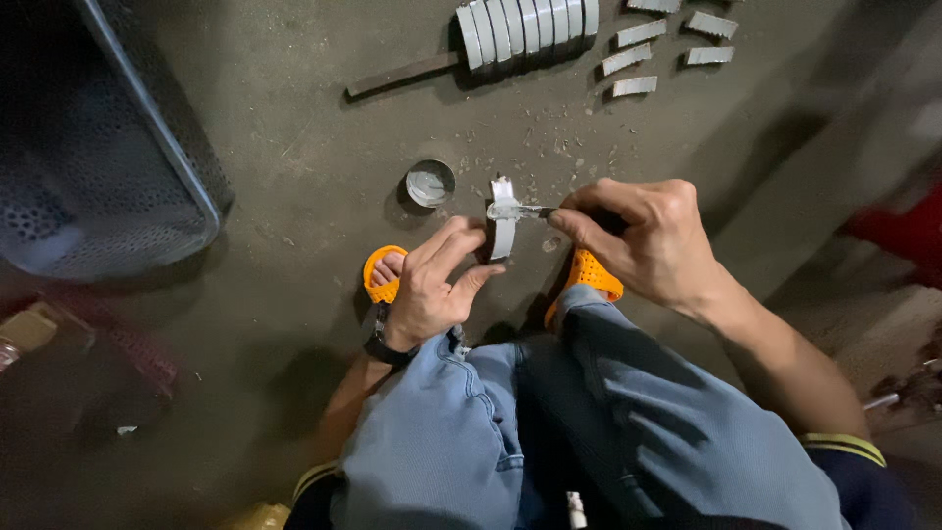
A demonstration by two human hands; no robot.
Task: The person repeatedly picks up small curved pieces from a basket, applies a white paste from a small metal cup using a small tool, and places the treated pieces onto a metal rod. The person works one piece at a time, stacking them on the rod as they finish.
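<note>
My left hand (432,285) pinches a small curved grey piece (503,231) by its lower end and holds it upright above the concrete floor. My right hand (648,236) grips a thin tool (518,210) whose tip, coated in a pale paste, rests across the upper part of that piece. Just to the left of the piece, a small round open tin (430,183) sits on the floor. I am squatting, with blue jeans and orange sandals (385,275) below my hands.
A row of the same grey curved pieces (530,29) is stacked on a bar at the top, with several loose pieces (638,59) beside it. A perforated metal basket (108,157) stands at the left. A red object (903,231) lies at the right edge.
</note>
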